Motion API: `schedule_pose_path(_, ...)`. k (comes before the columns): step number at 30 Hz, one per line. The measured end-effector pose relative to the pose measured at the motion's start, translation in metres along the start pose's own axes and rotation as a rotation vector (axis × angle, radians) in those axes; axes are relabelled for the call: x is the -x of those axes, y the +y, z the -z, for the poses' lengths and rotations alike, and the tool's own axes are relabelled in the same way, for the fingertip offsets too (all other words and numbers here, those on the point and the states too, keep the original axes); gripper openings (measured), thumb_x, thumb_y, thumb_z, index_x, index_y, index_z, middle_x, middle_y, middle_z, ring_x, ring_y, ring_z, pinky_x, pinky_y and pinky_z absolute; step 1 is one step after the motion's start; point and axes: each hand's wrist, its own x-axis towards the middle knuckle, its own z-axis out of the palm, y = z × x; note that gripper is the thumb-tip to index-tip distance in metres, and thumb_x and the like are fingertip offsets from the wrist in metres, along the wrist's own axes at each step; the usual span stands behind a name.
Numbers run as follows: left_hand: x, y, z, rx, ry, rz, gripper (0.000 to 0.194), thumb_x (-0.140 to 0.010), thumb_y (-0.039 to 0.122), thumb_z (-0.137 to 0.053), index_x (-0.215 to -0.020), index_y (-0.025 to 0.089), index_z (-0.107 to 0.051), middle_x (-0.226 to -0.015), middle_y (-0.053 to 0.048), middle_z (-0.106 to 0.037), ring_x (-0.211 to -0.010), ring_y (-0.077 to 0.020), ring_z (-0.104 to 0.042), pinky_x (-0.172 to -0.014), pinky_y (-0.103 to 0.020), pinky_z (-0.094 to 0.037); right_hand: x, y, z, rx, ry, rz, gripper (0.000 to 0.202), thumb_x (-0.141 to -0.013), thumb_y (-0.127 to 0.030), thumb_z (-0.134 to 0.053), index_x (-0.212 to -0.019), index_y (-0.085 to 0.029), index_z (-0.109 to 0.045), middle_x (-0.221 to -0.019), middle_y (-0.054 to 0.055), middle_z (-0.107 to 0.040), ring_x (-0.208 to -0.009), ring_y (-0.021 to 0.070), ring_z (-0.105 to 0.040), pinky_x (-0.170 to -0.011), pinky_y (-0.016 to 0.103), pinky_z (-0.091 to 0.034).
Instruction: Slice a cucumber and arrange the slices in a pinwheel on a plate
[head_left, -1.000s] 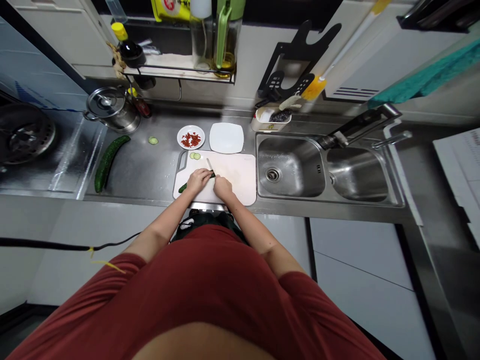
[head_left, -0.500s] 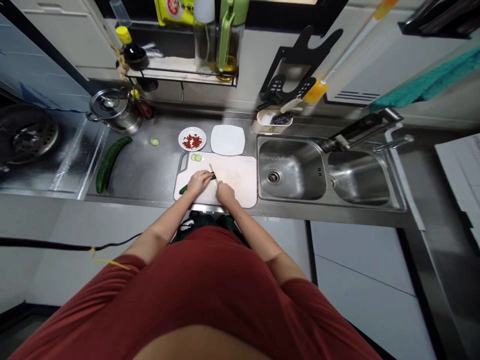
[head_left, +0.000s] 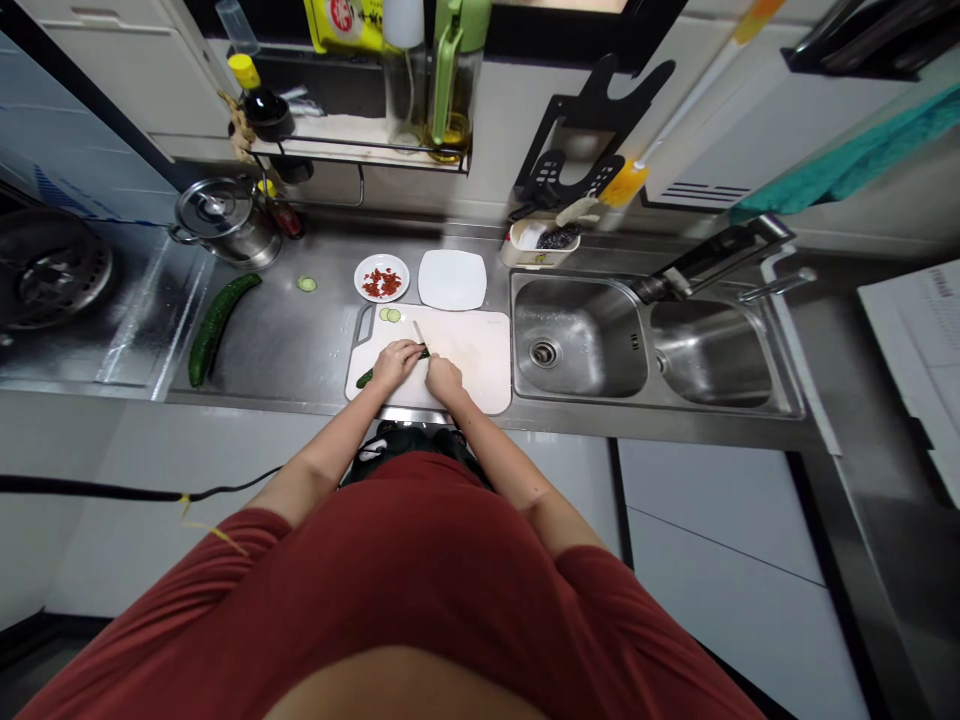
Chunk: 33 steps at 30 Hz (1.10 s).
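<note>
My left hand [head_left: 398,364] is closed over a green cucumber [head_left: 364,379] lying on the white cutting board [head_left: 480,365]. One end of the cucumber pokes out at the left and the cut end shows by my fingertips; my hand covers the middle. My right hand [head_left: 445,379] grips a knife [head_left: 418,331], its handle hidden in the fist and its thin blade pointing away from me at the cucumber's cut end. Near the board's top left lie pale cucumber slices [head_left: 389,315].
Behind the board stand a plate of chopped red pieces [head_left: 382,278] and a white square plate [head_left: 452,280]. A whole cucumber [head_left: 217,325], a cucumber slice [head_left: 306,284] and a lidded pot [head_left: 225,222] are to the left. A double sink [head_left: 581,392] is at the right.
My right hand and the knife have shifted slightly towards my left hand, and the blade sits closer to the cucumber's end. The whole view has drifted a little.
</note>
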Motion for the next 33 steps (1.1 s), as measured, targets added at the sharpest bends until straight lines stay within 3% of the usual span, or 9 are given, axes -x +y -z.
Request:
schedule_pose_path(17, 0.000, 0.003, 0.002, -0.020, -0.016, 0.012, 0.026, -0.094, 0.028, -0.050, -0.107, 0.023, -0.071, -0.107, -0.006, -0.068, -0.101, -0.0187, -0.061, -0.093, -0.033, -0.048, 0.023, 0.011, -0.016, 0.000, -0.040, -0.055, 0.027, -0.092, -0.007, -0.035, -0.115, -0.014, -0.047, -0.106, 0.015, -0.067, -0.100, 0.0235, -0.066, -0.082, 0.033, -0.049)
schedule_pose_path(33, 0.000, 0.000, -0.001, -0.023, 0.008, 0.004, 0.024, -0.093, 0.028, -0.051, -0.107, 0.023, -0.071, -0.107, -0.005, -0.069, -0.100, -0.0179, -0.061, -0.092, -0.032, -0.049, -0.003, -0.003, 0.001, -0.056, -0.014, -0.038, 0.030, -0.091, -0.009, -0.038, -0.119, -0.014, -0.047, -0.107, 0.014, -0.067, -0.100, 0.0228, -0.065, -0.079, 0.030, -0.048)
